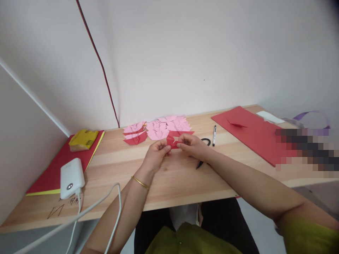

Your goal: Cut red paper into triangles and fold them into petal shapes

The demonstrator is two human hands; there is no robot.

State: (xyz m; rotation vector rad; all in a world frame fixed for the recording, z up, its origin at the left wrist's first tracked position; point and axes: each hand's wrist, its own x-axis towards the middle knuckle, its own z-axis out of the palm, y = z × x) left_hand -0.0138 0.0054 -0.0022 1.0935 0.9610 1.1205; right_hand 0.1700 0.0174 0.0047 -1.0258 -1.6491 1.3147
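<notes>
Between my two hands, above the middle of the table, is a piece of red paper (172, 143) with a cut-out opening through which lighter colour shows. My left hand (158, 152) pinches its left side between thumb and fingers. On the right side, my right hand (192, 146) grips it the same way. Partly hidden behind my right wrist lies a pair of scissors (200, 164) with black handles. Just beyond my hands, pink and red paper cut-outs (156, 130) are spread in overlapping groups near the wall.
A pen (214, 135) lies right of the scissors. Red sheets (254, 141) cover the right side, a folded red piece (236, 123) on top. At left, a white power bank (72, 178) with a cable and a yellow packet (83, 139) rest by red paper (47, 176).
</notes>
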